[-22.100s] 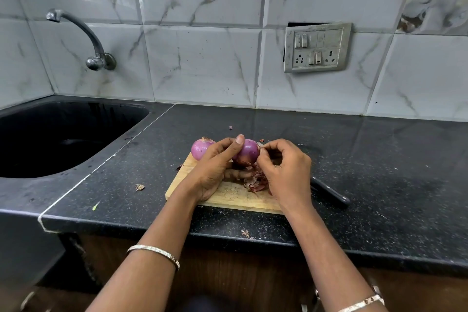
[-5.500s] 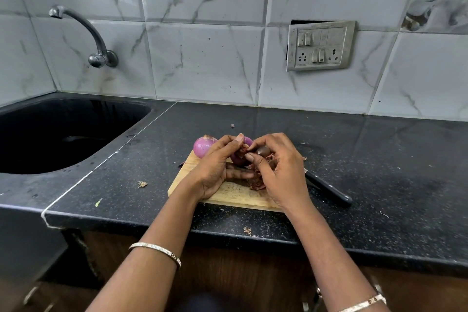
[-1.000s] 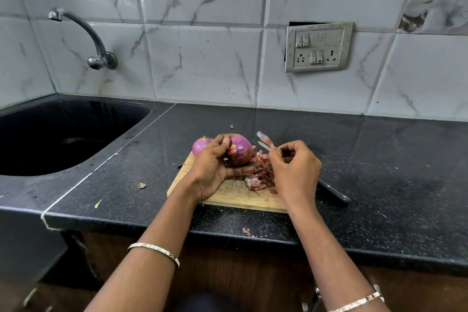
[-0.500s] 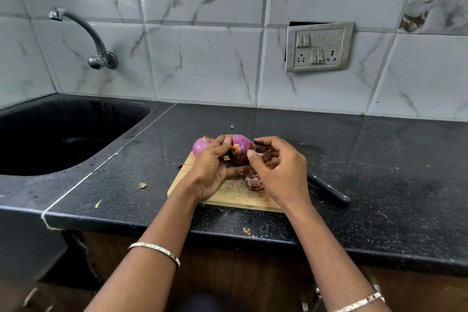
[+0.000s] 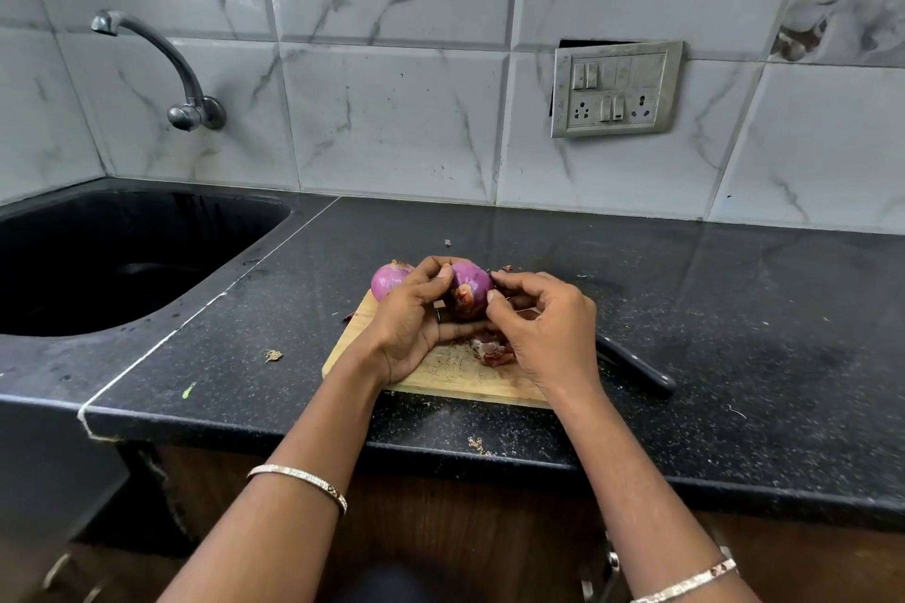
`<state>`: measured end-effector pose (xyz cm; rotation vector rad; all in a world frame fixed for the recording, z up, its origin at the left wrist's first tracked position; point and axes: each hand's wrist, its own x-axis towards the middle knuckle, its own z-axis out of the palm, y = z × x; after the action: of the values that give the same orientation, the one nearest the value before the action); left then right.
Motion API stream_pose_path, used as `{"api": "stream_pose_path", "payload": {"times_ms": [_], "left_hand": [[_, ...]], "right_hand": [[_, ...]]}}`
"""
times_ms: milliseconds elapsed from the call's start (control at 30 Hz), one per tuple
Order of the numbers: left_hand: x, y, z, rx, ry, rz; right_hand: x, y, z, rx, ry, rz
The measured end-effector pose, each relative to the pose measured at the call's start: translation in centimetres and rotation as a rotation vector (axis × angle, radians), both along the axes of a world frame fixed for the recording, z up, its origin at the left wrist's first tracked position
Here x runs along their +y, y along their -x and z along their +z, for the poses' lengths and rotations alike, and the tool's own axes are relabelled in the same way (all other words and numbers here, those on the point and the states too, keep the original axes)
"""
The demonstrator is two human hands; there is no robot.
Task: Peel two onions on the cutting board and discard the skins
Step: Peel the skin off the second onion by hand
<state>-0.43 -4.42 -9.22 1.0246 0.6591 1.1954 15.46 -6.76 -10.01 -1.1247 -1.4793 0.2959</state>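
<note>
Grip: my left hand (image 5: 409, 326) is wrapped around the onion in hand (image 5: 469, 289), thumb on top, fingers under it; my right hand (image 5: 541, 333) is curled at its 3 o'clock side, thumb tip against the skin. I cannot tell whether it has pinched a flap.
Onion in hand: held just above the cutting board (image 5: 443, 370), with a ragged brown patch facing me.
Other onion: at 10 o'clock from the held one, on the board's far corner (image 5: 389, 280), partly behind my left hand.
Skins: a loose pile (image 5: 492, 350) at 6 o'clock, under my right hand.
Knife: its black handle (image 5: 636, 370) lies on the counter (image 5: 734, 309) at 4 o'clock.
Risk, slip: the bare flesh looks slick; a hard tug could roll it from my palm.
Risk, tearing: thin skin may rip short and leave scraps.
Risk, scatter: my wrist could sweep the pile off the board; bits already lie on the counter.
</note>
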Motion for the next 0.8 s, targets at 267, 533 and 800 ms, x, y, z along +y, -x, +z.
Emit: {"api": "stream_pose_path", "payload": {"times_ms": [267,533,800], "left_hand": [[-0.03,-0.18,0.07,-0.038,0.013,0.01],[0.06,-0.25,0.03,-0.009,-0.009,-0.009],[0.38,-0.2,-0.3,0.013,-0.002,-0.038]], "right_hand": [[-0.22,0.06,0.16,0.041,0.011,0.003],[-0.61,0.2,0.33,0.041,0.031,0.037],[-0.41,0.05,0.21,0.03,0.027,0.006]]}}
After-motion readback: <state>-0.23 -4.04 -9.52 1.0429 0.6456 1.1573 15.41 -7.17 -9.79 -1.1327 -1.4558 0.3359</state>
